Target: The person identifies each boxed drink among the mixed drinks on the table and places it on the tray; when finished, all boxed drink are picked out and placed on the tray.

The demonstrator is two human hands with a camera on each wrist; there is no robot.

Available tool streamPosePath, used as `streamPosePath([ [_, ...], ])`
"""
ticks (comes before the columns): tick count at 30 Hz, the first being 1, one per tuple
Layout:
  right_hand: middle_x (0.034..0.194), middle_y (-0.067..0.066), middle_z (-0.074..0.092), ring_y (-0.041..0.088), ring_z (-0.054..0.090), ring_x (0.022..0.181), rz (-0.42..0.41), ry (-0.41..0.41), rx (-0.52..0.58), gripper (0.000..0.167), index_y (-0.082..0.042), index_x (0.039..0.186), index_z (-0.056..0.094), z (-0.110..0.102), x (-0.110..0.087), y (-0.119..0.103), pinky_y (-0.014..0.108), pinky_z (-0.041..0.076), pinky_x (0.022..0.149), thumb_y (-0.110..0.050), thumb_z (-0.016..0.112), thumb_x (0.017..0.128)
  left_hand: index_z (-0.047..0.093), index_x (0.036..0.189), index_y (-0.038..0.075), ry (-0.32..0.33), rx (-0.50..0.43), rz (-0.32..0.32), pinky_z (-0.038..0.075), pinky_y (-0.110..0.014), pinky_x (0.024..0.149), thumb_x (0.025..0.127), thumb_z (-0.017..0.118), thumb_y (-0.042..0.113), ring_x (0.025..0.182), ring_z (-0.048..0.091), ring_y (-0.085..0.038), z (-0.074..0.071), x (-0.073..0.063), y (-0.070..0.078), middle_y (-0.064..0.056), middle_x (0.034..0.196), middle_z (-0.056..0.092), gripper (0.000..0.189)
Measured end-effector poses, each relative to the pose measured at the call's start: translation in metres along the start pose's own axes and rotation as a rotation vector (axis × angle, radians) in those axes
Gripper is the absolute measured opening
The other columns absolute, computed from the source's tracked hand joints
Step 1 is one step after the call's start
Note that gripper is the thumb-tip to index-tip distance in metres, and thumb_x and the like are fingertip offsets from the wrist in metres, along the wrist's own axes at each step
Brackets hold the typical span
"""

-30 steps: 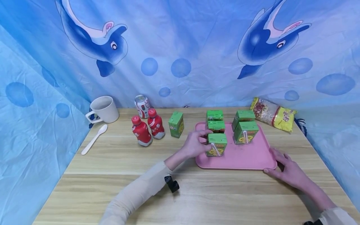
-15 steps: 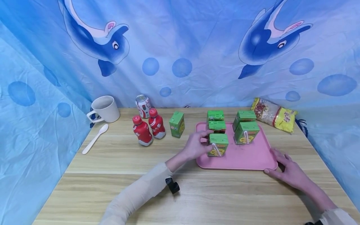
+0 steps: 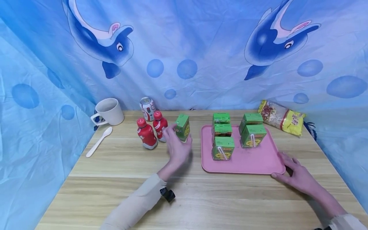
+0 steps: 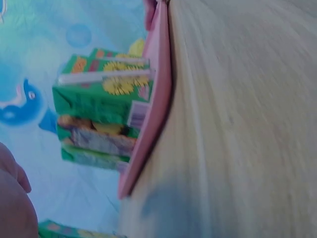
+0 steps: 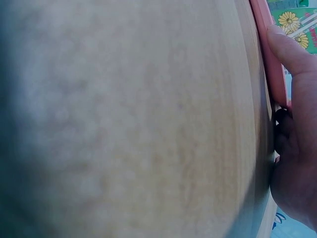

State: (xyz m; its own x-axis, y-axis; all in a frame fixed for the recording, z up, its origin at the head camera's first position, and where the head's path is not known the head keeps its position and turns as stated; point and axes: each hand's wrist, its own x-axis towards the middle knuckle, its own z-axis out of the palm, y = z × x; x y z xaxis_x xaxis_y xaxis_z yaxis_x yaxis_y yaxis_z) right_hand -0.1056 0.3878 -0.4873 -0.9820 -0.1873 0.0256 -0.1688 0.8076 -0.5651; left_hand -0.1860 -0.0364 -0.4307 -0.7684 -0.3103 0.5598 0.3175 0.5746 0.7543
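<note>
My left hand [image 3: 179, 147] is at a lone green juice box [image 3: 182, 127] standing on the table, its fingers on the box's left and its thumb near the front right. No firm hold on that box shows. In the left wrist view, part of the left hand [image 4: 15, 198] appears, with a green box edge [image 4: 74, 231] below it. On the right, my right hand [image 3: 299, 175] holds the front right corner of a pink tray [image 3: 256, 163]. Its thumb [image 5: 292, 49] lies along the rim in the right wrist view. Several green juice boxes [image 3: 223, 149] stand on the tray in two columns.
Two red bottles [image 3: 147, 134] stand left of the lone box, one close to the left fingers. Behind them is a soda can [image 3: 148, 109]. A white mug [image 3: 109, 111] and a white spoon [image 3: 99, 142] are farther left. A yellow snack bag [image 3: 283, 118] lies behind the tray.
My left hand has let go of the front left juice box on the tray and moved left to the lone box. My right hand stays at the tray corner.
</note>
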Motion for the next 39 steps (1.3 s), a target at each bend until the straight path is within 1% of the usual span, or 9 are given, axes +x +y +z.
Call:
streamPosePath([
  [2, 0.149, 0.038, 0.03, 0.059, 0.028, 0.134, -0.005, -0.001, 0.001, 0.1, 0.006, 0.155, 0.022, 0.0, 0.0, 0.0, 0.057, -0.003, 0.118, -0.043, 0.077, 0.087, 0.046, 0.131, 0.0, 0.026, 0.038, -0.068, 0.047, -0.049, 0.097, 0.072, 0.082, 0.004, 0.119, 0.043, -0.034, 0.001, 0.002, -0.004, -0.018, 0.127, 0.04, 0.069],
  [4, 0.149, 0.038, 0.031, 0.06, 0.029, 0.133, -0.008, 0.005, 0.001, 0.1, 0.006, 0.155, 0.023, 0.0, 0.0, 0.0, 0.058, -0.002, 0.118, -0.043, 0.077, 0.087, 0.044, 0.133, -0.001, 0.031, 0.067, -0.107, 0.044, -0.049, 0.1, 0.073, 0.082, 0.005, 0.122, 0.042, -0.036, 0.003, 0.004, -0.007, -0.019, 0.13, 0.04, 0.072],
  [8, 0.149, 0.038, 0.031, 0.06, 0.03, 0.132, -0.007, 0.005, 0.001, 0.1, 0.005, 0.155, 0.023, 0.0, 0.0, 0.0, 0.059, -0.003, 0.117, -0.044, 0.077, 0.086, 0.044, 0.135, -0.002, 0.019, 0.097, -0.142, 0.04, -0.048, 0.106, 0.073, 0.083, 0.006, 0.123, 0.045, -0.036, 0.01, 0.008, -0.015, -0.02, 0.132, 0.044, 0.074],
  [13, 0.149, 0.039, 0.031, 0.061, 0.029, 0.132, -0.004, 0.002, -0.001, 0.101, 0.006, 0.155, 0.022, 0.001, 0.0, 0.001, 0.059, -0.003, 0.117, -0.045, 0.076, 0.086, 0.044, 0.136, -0.001, 0.017, 0.085, -0.163, 0.04, -0.049, 0.106, 0.074, 0.083, 0.005, 0.123, 0.046, -0.037, 0.017, 0.009, -0.019, -0.019, 0.131, 0.047, 0.073],
  [19, 0.149, 0.038, 0.031, 0.06, 0.029, 0.133, -0.006, 0.007, -0.004, 0.101, 0.007, 0.154, 0.023, 0.0, 0.0, 0.001, 0.059, -0.002, 0.118, -0.046, 0.077, 0.086, 0.045, 0.136, -0.001, 0.041, 0.075, -0.179, 0.04, -0.051, 0.105, 0.074, 0.082, 0.003, 0.122, 0.048, -0.037, 0.025, 0.009, -0.022, -0.02, 0.131, 0.049, 0.073],
  [24, 0.149, 0.039, 0.03, 0.06, 0.028, 0.133, -0.008, 0.003, -0.003, 0.101, 0.007, 0.154, 0.023, -0.001, 0.0, 0.001, 0.059, -0.003, 0.117, -0.046, 0.076, 0.086, 0.045, 0.137, 0.001, 0.059, 0.075, -0.186, 0.042, -0.05, 0.105, 0.077, 0.081, 0.003, 0.122, 0.049, -0.036, 0.03, 0.009, -0.025, -0.019, 0.131, 0.05, 0.07],
  [30, 0.148, 0.039, 0.031, 0.061, 0.029, 0.132, -0.016, 0.01, -0.002, 0.099, 0.008, 0.153, 0.025, -0.002, 0.0, 0.001, 0.059, -0.002, 0.117, -0.045, 0.076, 0.087, 0.047, 0.135, 0.003, 0.076, 0.023, -0.2, 0.041, -0.048, 0.106, 0.079, 0.078, 0.0, 0.122, 0.052, -0.035, 0.032, 0.01, -0.029, -0.016, 0.13, 0.053, 0.063],
  [34, 0.148, 0.039, 0.032, 0.061, 0.029, 0.132, -0.025, 0.017, -0.003, 0.098, 0.008, 0.153, 0.025, -0.001, -0.001, 0.002, 0.059, -0.002, 0.118, -0.043, 0.077, 0.087, 0.048, 0.133, 0.005, 0.096, 0.0, -0.178, 0.041, -0.046, 0.107, 0.08, 0.077, -0.002, 0.121, 0.053, -0.035, 0.033, 0.01, -0.031, -0.016, 0.128, 0.055, 0.061],
  [39, 0.147, 0.039, 0.033, 0.061, 0.031, 0.131, -0.041, 0.035, -0.003, 0.098, 0.008, 0.153, 0.026, 0.0, -0.001, 0.003, 0.058, -0.002, 0.118, -0.042, 0.078, 0.086, 0.05, 0.13, 0.004, 0.11, -0.008, -0.147, 0.041, -0.045, 0.107, 0.078, 0.077, -0.004, 0.119, 0.054, -0.035, 0.032, 0.011, -0.032, -0.017, 0.126, 0.057, 0.059],
])
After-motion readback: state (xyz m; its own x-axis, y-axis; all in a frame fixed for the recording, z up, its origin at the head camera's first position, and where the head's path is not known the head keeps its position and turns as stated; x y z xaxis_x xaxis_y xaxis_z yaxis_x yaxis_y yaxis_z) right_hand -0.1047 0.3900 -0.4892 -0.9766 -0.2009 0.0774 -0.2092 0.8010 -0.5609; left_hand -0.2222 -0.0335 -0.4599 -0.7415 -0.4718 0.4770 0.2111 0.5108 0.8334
